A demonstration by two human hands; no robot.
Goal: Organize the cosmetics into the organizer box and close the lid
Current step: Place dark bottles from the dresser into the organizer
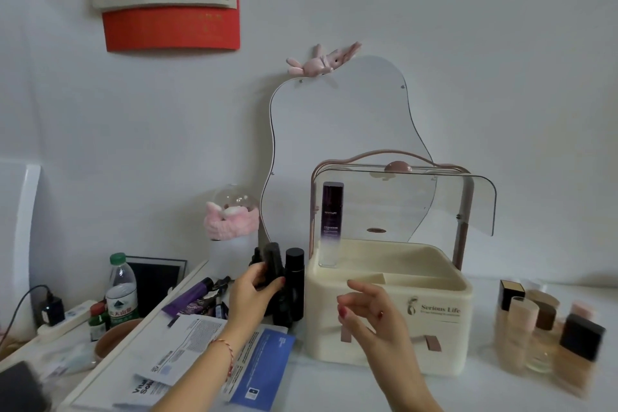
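A cream organizer box stands on the white table with its clear lid raised. A tall purple bottle stands upright in the box's back left corner. Left of the box is a cluster of black bottles. My left hand grips one black bottle from that cluster, tilted. My right hand hovers in front of the box with fingers apart, holding nothing. Several beige foundation bottles stand to the right of the box.
A wavy mirror leans on the wall behind the box. Sachets and leaflets and a purple tube lie at the left front. A water bottle, a brown bowl and a power strip are at far left.
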